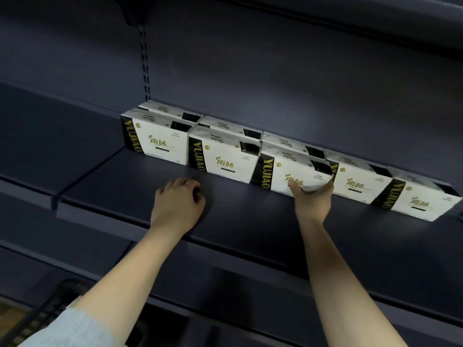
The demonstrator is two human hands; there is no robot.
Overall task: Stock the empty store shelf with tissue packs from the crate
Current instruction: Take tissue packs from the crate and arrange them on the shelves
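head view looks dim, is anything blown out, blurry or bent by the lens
Head view: dim overall, the dark shelf and its back panel losing detail; the white tissue packs are the brightest things, their print readable, not blown out; the row curves down to the right from wide-angle distortion; the right hand looks slightly soft, and the crate at lower left sits in shadow.

Other parts of the store fixture

A slotted upright [144, 63] runs up the dark back panel [275, 71]; a lower shelf [225, 319] sits below.
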